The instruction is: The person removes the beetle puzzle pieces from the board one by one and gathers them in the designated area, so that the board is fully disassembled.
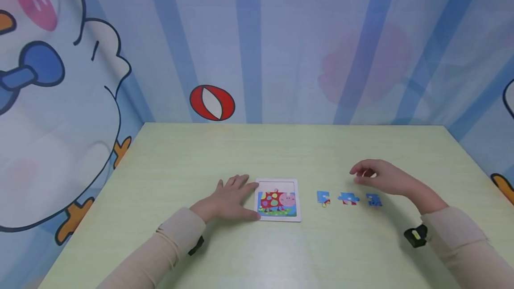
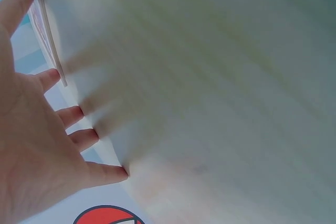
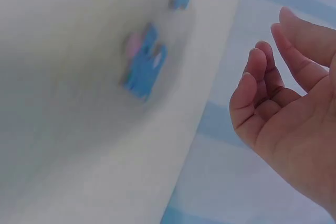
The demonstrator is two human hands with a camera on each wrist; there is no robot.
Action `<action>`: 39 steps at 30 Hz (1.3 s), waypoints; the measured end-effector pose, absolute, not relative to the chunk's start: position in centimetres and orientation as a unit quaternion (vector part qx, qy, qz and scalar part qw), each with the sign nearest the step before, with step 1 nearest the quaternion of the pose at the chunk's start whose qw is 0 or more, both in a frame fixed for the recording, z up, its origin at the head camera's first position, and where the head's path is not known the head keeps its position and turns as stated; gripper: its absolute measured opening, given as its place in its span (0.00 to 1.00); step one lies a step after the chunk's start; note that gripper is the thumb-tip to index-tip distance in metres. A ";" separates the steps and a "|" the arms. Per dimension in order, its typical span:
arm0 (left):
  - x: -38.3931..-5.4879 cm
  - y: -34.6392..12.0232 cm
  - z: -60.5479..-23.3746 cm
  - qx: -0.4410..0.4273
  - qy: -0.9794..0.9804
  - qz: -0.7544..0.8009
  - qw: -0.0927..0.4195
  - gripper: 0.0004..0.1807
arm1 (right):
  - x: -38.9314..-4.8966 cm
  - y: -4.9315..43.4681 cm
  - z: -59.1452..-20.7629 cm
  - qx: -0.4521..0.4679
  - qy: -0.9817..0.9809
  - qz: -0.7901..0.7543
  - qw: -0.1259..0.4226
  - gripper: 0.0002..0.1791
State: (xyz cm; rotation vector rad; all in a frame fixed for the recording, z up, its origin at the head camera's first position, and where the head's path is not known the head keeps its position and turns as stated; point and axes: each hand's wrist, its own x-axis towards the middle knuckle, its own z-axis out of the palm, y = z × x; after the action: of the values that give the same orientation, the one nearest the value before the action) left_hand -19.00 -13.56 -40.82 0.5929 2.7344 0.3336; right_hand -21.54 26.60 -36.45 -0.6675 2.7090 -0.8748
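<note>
A white-framed jigsaw puzzle tray (image 1: 299,208) lies on the table, its lower part filled with a pink-headed figure in a spotted red body. My left hand (image 1: 230,200) is spread at the tray's left side, thumb and index fingertip touching its edge, as the left wrist view also shows. Three loose pieces lie in a row to the right: a left piece (image 1: 323,197), a middle piece (image 1: 348,198) and a right piece (image 1: 374,200). Above and behind the right piece hovers my right hand (image 1: 383,176), fingers loosely bent with nothing between them. One blue piece (image 3: 145,69) appears blurred in the right wrist view.
The pale wooden table (image 1: 180,146) ends at a striped blue backdrop (image 1: 281,57) behind and at both sides. A red and white ball (image 1: 196,101) is printed on that backdrop. Each wrist carries a small black device, such as the right one (image 1: 415,236).
</note>
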 end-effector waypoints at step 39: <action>-18.9 -13.4 -40.3 0.206 0.959 0.106 0.165 0.47 | -22.9 9.6 -36.8 -0.301 0.871 -0.335 0.196 0.15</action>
State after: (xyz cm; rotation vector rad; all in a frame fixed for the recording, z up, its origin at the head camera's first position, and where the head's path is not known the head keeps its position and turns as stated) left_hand -18.86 -13.37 -40.28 0.5874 2.7316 0.3008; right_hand -22.92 9.60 -36.80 -0.8431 2.4404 -0.9398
